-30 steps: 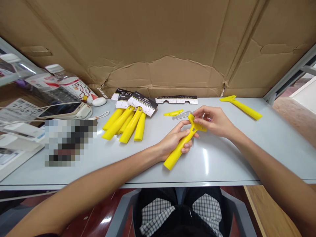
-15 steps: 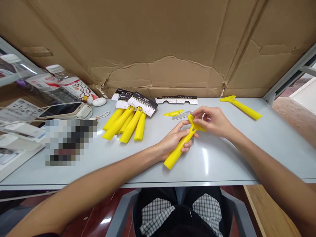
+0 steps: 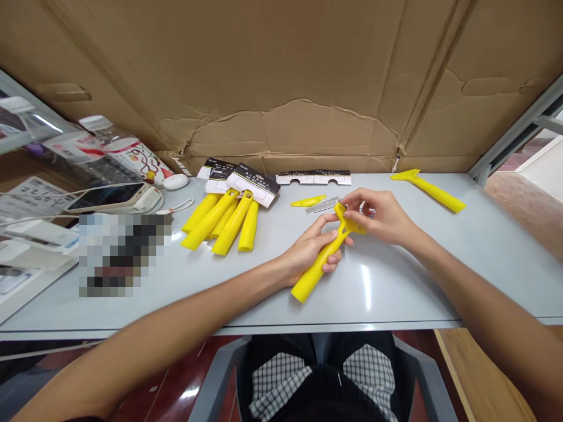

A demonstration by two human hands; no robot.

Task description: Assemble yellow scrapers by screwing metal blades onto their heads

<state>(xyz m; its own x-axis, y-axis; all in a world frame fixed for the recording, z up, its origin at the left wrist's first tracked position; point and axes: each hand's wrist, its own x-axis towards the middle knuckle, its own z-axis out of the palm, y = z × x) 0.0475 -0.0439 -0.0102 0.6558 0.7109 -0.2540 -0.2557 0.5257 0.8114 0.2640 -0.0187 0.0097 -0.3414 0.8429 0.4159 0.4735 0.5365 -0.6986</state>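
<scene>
Yellow scraper (image 3: pixel 317 266): slanting between both hands over the table (image 3: pixel 409 281) — handle end toward the near edge, wide head pointing away and to the right. Whether it touches the tabletop, I cannot tell.
Left hand (image 3: pixel 308 247): curled around the upper handle, just short of the head. I make out the thumb along the top and fingertips emerging on the handle's right side. Firm hold.
Right hand (image 3: pixel 380 217): fingers bent in at the scraper's head — thumb on its face, forefinger by its upper edge, pinching it as I read my head view. Whether something smaller sits between them too, I cannot tell.
Metal blade (image 3: pixel 322 206): flat, just beyond the scraper's head, near the right fingertips.
Small yellow piece (image 3: pixel 308 201): lying just left of the blade.
Second scraper (image 3: pixel 440 193): at the right, well apart from either hand.
Carded handles (image 3: pixel 231 227): yellow bunch left of my centre, black-and-white cards at their upper ends.
Back edge: two cut-out cards (image 3: pixel 333 177) against the cardboard (image 3: pixel 281 70).
Left end: bottle (image 3: pixel 136 155), phone (image 3: pixel 109 196), white oval object (image 3: pixel 176 181).
</scene>
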